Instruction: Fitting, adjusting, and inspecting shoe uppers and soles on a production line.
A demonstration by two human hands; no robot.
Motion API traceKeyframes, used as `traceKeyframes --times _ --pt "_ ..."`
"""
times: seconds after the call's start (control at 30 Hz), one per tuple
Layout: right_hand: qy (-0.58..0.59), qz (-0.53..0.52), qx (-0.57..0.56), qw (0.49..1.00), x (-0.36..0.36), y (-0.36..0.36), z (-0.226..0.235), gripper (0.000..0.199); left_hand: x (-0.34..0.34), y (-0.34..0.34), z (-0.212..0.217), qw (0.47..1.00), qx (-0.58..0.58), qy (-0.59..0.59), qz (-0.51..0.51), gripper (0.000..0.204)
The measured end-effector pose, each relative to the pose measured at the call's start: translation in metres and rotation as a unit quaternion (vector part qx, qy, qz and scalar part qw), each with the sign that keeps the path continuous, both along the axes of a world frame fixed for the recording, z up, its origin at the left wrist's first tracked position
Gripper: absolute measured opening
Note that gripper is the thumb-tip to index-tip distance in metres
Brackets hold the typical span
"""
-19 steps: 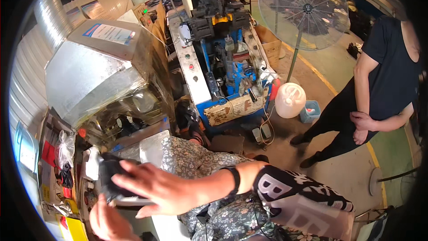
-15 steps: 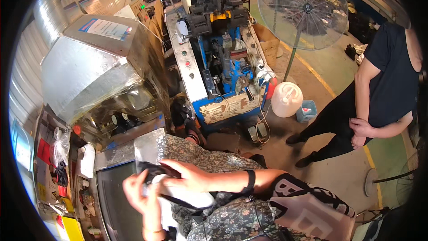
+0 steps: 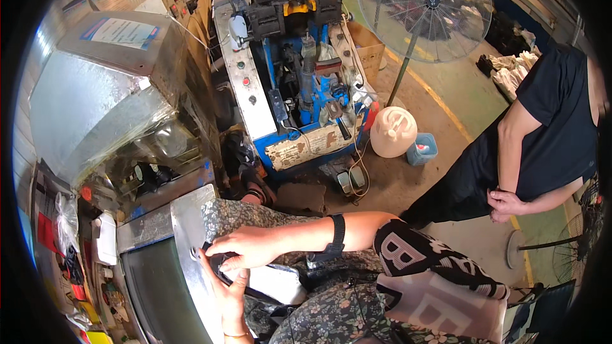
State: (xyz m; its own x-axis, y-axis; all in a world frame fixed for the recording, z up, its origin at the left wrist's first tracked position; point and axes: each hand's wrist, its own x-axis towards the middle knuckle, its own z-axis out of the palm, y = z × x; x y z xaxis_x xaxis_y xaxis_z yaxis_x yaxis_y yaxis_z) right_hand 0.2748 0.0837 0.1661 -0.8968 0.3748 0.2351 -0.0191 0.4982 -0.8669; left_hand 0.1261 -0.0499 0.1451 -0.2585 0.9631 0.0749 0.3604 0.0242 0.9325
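Observation:
In my lap, against the flowered apron [image 3: 338, 312], lies a long white piece with rounded ends and black edging [image 3: 277, 285]. It looks like part of a shoe, but its kind cannot be made out for certain. My right hand [image 3: 247, 246] reaches over it from the right, fingers pinching the black material at its left end. From below comes my left hand [image 3: 228, 296], its thumb up beside the white piece and its fingers along the black end. The fingertips of both hands nearly meet there, hiding most of the black part.
A conveyor with a dark belt [image 3: 153, 286] runs beside me on the left, under a metal hood [image 3: 95, 102]. Ahead stands a blue-and-white machine [image 3: 299, 146]. A plastic jug [image 3: 393, 132], a blue basket [image 3: 422, 149], a fan [image 3: 424, 6] and a standing person [image 3: 548, 121] are to the right.
Both hands have come lower, and the black part they hold has turned down from its raised position. The view has shifted, so the surroundings sit farther left.

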Motion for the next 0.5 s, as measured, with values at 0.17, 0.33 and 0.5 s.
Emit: traceKeyframes --times 0.17,0.33,0.5 --pt "0.007 -0.045 0.035 0.998 0.008 -0.012 -0.006 0.050 0.010 -0.003 -0.002 1.000 0.015 0.006 -0.022 0.099" --pt "0.047 -0.117 -0.016 0.992 0.003 -0.017 -0.021 0.052 0.000 0.007 -0.010 0.999 0.018 -0.015 -0.034 0.096" --pt "0.032 -0.177 -0.237 0.955 0.054 -0.059 -0.080 0.063 0.007 0.032 0.031 0.990 0.026 0.137 -0.006 0.078"
